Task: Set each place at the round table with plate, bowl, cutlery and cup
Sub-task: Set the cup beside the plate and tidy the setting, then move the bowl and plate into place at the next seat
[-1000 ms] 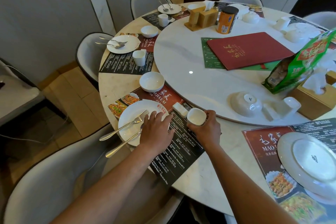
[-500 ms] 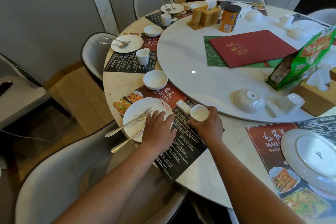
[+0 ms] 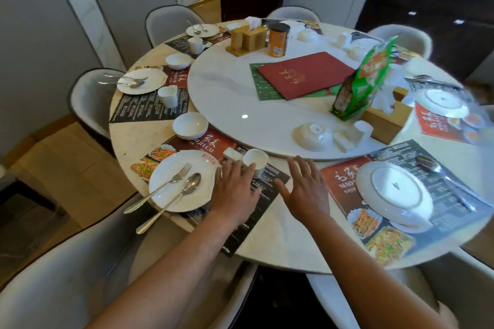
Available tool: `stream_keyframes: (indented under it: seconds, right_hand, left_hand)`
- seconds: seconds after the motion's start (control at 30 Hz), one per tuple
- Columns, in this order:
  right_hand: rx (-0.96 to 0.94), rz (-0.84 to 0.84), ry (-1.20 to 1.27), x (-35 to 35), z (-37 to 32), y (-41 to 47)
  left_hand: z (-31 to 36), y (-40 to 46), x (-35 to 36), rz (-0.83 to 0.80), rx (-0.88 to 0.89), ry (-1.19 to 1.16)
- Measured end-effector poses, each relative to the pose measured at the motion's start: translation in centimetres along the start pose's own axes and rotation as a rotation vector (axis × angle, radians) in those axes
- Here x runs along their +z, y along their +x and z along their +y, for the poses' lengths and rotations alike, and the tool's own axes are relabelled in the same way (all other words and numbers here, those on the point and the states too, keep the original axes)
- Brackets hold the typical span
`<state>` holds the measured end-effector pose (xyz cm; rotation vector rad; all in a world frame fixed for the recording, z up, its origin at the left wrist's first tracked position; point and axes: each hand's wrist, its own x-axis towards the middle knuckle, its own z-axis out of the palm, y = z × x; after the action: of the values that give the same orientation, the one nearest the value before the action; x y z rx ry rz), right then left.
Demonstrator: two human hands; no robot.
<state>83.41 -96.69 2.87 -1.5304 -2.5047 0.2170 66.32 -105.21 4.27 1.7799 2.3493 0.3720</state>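
At the near-left place, a white plate (image 3: pixel 184 181) carries a fork (image 3: pixel 160 187) and a spoon (image 3: pixel 171 201), with a white bowl (image 3: pixel 190 125) behind it. A white cup (image 3: pixel 256 163) stands upright on the dark placemat (image 3: pixel 251 205). My left hand (image 3: pixel 235 192) lies flat on the mat, fingertips touching the cup's near side. My right hand (image 3: pixel 304 189) hovers open to the cup's right, holding nothing. The place to the right has an upside-down plate (image 3: pixel 393 192) and a spoon (image 3: pixel 441 179). An upturned bowl (image 3: pixel 314 136) and a cup lying on its side (image 3: pixel 361 131) sit on the turntable.
The marble turntable (image 3: pixel 240 99) holds a red menu (image 3: pixel 304 75), a green snack bag (image 3: pixel 363 80), wooden tissue boxes (image 3: pixel 387 120) and an orange can (image 3: pixel 278 40). Two set places lie along the far left rim. Grey chairs (image 3: pixel 53 275) ring the table.
My right hand has let go of the cup and moved right, opening. My left hand slid off the plate's edge toward the cup. The view shifted rightward.
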Motion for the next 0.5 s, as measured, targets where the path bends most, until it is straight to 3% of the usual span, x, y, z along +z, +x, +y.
stream_keyframes:
  seconds: [0.27, 0.5]
  right_hand:
    - [0.167, 0.022, -0.104, -1.9, 7.2, -1.9]
    - [0.208, -0.068, -0.12, -2.1, 12.9, -0.2]
  left_hand:
    - [7.9, 2.1, 1.9, -0.03, 0.199, 0.112]
    - [11.7, 6.3, 4.5, -0.063, 0.275, 0.218]
